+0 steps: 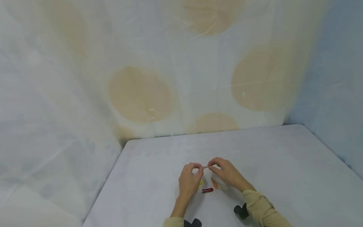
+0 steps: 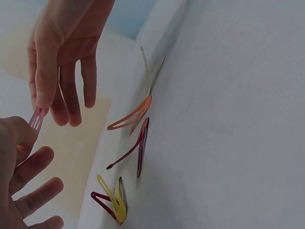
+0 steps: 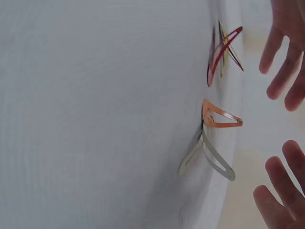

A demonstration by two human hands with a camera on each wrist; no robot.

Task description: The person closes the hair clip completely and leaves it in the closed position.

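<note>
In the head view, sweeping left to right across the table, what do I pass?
Left hand → yellow clip → pink clip, pinched between both hands above the table → red clip → orange clip → right hand.

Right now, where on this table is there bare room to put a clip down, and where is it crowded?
Bare table lies right of the right hand, also beyond both hands toward the wall and left of the left hand. It is crowded just under the hands, where the red clip, orange clip and yellow clip lie.
</note>
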